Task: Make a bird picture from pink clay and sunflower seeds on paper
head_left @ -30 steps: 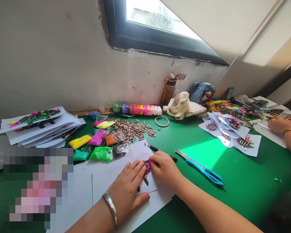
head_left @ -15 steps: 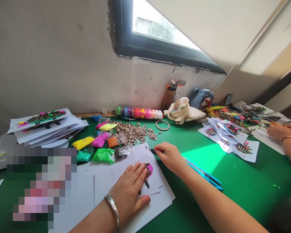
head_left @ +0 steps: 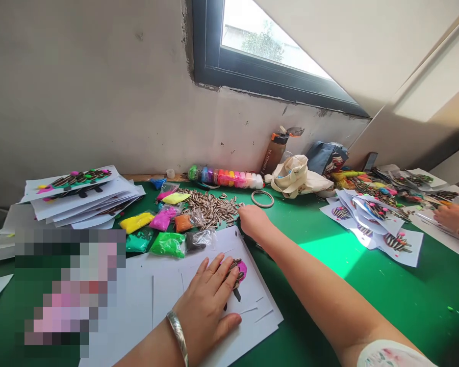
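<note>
My left hand (head_left: 208, 295) lies flat, fingers stretched, on white paper (head_left: 168, 306). Beneath its fingertips, striped sunflower seeds (head_left: 236, 265) are set on a picture with a magenta clay patch (head_left: 243, 271) and a black clay strip (head_left: 237, 294). My right hand (head_left: 253, 221) is curled at the right edge of the loose sunflower seed pile (head_left: 208, 209). Its fingertips are turned away, so what they pinch is hidden. Part of a thin dark tool (head_left: 263, 248) shows under the right forearm. A small black bit (head_left: 236, 231) sits near the paper's top corner.
Bags of coloured clay (head_left: 168, 244) lie left of the seeds. Behind are clay tubs (head_left: 229, 178), a tape roll (head_left: 262, 199), a bottle (head_left: 274, 153) and a cloth bag (head_left: 296, 176). Finished pictures (head_left: 80, 204) are stacked left, others (head_left: 367, 219) right. Another person's hand (head_left: 453, 216) works far right.
My right hand has moved up and away from the paper to the seeds; the dark tool it held no longer shows in its fingers. My left hand stays on the picture. The view shifted slightly.
</note>
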A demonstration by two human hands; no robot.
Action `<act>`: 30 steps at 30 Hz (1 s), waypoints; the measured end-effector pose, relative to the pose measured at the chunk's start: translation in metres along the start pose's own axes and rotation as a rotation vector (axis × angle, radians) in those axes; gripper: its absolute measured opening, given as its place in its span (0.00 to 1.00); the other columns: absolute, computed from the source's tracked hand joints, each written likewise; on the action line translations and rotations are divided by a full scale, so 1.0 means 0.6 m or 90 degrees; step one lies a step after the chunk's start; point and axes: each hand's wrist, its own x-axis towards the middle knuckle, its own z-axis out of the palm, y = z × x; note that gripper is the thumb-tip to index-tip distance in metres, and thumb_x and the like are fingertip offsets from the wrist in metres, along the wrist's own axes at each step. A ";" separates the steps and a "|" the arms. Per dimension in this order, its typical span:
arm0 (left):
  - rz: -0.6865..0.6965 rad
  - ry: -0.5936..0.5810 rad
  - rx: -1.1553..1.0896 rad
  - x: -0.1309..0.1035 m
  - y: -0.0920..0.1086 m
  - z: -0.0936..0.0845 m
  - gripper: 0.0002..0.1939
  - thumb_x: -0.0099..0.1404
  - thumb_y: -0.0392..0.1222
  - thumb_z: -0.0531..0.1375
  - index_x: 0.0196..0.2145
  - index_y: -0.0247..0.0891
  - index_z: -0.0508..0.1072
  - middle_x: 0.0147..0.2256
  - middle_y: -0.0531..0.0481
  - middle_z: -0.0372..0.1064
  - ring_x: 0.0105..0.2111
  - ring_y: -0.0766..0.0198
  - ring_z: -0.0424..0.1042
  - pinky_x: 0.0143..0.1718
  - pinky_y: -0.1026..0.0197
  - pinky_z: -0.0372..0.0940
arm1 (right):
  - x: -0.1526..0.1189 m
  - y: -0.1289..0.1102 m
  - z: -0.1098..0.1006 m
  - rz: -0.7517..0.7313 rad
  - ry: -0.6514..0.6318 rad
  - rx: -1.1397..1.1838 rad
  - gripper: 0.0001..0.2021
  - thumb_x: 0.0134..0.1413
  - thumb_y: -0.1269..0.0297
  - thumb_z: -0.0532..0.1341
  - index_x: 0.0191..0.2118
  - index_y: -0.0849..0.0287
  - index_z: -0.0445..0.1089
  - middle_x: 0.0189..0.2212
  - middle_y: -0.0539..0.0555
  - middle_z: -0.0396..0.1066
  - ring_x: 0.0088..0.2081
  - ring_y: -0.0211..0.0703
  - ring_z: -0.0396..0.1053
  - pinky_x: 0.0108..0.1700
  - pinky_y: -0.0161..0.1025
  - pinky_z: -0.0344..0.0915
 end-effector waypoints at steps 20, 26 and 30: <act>0.039 -0.011 -0.001 0.006 -0.012 -0.017 0.31 0.66 0.43 0.57 0.64 0.38 0.54 0.62 0.41 0.54 0.63 0.47 0.52 0.59 0.41 0.56 | -0.219 -0.023 0.001 0.057 0.074 0.615 0.06 0.55 0.67 0.55 0.32 0.56 0.70 0.31 0.50 0.72 0.35 0.40 0.68 0.37 0.35 0.63; 0.038 -0.046 0.009 0.010 -0.012 -0.025 0.30 0.65 0.43 0.57 0.63 0.37 0.56 0.62 0.40 0.55 0.62 0.46 0.54 0.59 0.41 0.57 | -0.211 -0.027 0.011 0.063 0.118 0.574 0.07 0.53 0.69 0.56 0.30 0.57 0.72 0.29 0.50 0.73 0.33 0.40 0.69 0.35 0.34 0.63; 0.030 -0.056 0.012 0.010 -0.010 -0.025 0.30 0.65 0.45 0.58 0.63 0.38 0.57 0.62 0.42 0.54 0.62 0.47 0.54 0.59 0.41 0.56 | -0.210 -0.027 0.015 0.049 0.123 0.530 0.07 0.53 0.70 0.56 0.30 0.57 0.72 0.28 0.50 0.73 0.32 0.40 0.68 0.36 0.33 0.62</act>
